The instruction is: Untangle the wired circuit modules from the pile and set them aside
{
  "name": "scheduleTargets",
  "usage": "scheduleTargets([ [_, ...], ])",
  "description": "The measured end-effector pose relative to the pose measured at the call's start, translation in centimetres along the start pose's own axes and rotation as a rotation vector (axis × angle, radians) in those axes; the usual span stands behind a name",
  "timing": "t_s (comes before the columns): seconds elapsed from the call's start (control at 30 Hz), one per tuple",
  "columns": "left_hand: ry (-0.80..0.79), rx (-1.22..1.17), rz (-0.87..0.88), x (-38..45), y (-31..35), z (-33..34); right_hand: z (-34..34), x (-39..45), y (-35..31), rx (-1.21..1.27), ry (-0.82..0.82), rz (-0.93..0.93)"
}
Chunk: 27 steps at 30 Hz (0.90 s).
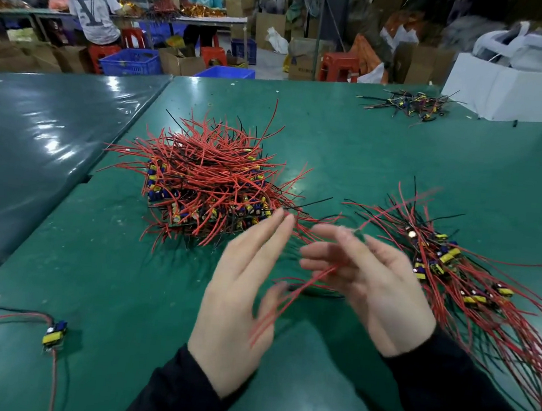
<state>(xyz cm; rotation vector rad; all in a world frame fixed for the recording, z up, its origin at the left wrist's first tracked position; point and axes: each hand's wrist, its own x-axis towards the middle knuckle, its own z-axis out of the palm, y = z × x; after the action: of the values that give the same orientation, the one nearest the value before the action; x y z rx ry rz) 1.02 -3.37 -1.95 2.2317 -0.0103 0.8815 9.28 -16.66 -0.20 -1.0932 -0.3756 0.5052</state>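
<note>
The big tangled pile of red- and black-wired circuit modules lies on the green table, ahead and left of my hands. A looser spread of separated modules lies to the right. My left hand hovers just in front of the pile with straight fingers and holds nothing. Beside it, my right hand holds a few red wires between its fingers. They trail down-left across my left thumb. Both hands are blurred, and any module on these wires is hidden.
A single module with red and black leads lies near the front left edge. A small bunch of dark-wired parts sits far right beside a white box. People work at tables behind, among crates and stools.
</note>
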Motion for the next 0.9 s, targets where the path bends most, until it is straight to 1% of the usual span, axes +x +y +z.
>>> scheduleTargets([
  [0.03, 0.050, -0.035, -0.030, -0.5, -0.1, -0.3, -0.3, 0.0, -0.3, -0.082, 0.054, -0.069],
  [0.1, 0.096, -0.250, -0.190, -0.9, -1.2, -0.2, -0.9, 0.1, -0.4, -0.297, 0.098, -0.193],
  [0.17, 0.081, -0.456, -0.335, -0.8, -1.1, -0.2, -1.4, 0.1, 0.2, -0.563, 0.080, -0.314],
  [0.2, 0.069, -0.509, -0.373, -0.6, -0.8, -0.2, -1.4, 0.0, 0.6, -0.735, 0.048, -0.405],
  [0.27, 0.022, -0.527, -0.390, -0.6, -0.3, -0.2, -1.4, -0.3, 1.4, -1.120, -0.059, -0.580],
  [0.33, -0.008, -0.548, -0.407, -0.7, 0.0, 0.0, -1.4, -0.6, 2.1, -1.438, -0.169, -0.642],
  [0.4, -0.026, -0.503, -0.425, -0.9, -0.2, 0.2, -1.3, -0.7, 2.6, -1.642, -0.191, -0.714],
  [0.43, -0.026, -0.485, -0.425, -0.9, -0.4, 0.3, -1.2, -0.8, 2.9, -1.685, -0.192, -0.729],
  [0.47, -0.025, -0.489, -0.429, -0.9, -0.6, 0.3, -1.0, -0.9, 3.0, -1.683, -0.215, -0.692],
  [0.5, -0.016, -0.509, -0.436, -0.9, -0.8, 0.2, -0.8, -1.0, 2.8, -1.623, -0.246, -0.620],
  [0.53, -0.002, -0.540, -0.456, -0.8, -0.8, 0.1, -0.5, -1.1, 2.6, -1.492, -0.272, -0.500],
  [0.63, 0.004, -0.647, -0.517, -0.5, -0.9, -0.6, -0.1, -1.1, 2.0, -0.850, -0.305, -0.085],
  [0.67, -0.016, -0.680, -0.534, -0.4, -0.9, -0.8, -0.1, -1.0, 1.7, -0.677, -0.295, 0.028],
  [0.7, -0.033, -0.705, -0.549, -0.4, -0.8, -0.9, 0.0, -0.8, 1.5, -0.566, -0.283, 0.106],
  [0.83, -0.016, -0.778, -0.607, -0.3, -0.4, -0.9, 0.1, -0.7, 1.4, -0.299, -0.299, 0.293],
  [0.9, 0.008, -0.800, -0.643, -0.3, -0.4, -0.8, 0.3, -0.8, 1.7, -0.176, -0.298, 0.343],
])
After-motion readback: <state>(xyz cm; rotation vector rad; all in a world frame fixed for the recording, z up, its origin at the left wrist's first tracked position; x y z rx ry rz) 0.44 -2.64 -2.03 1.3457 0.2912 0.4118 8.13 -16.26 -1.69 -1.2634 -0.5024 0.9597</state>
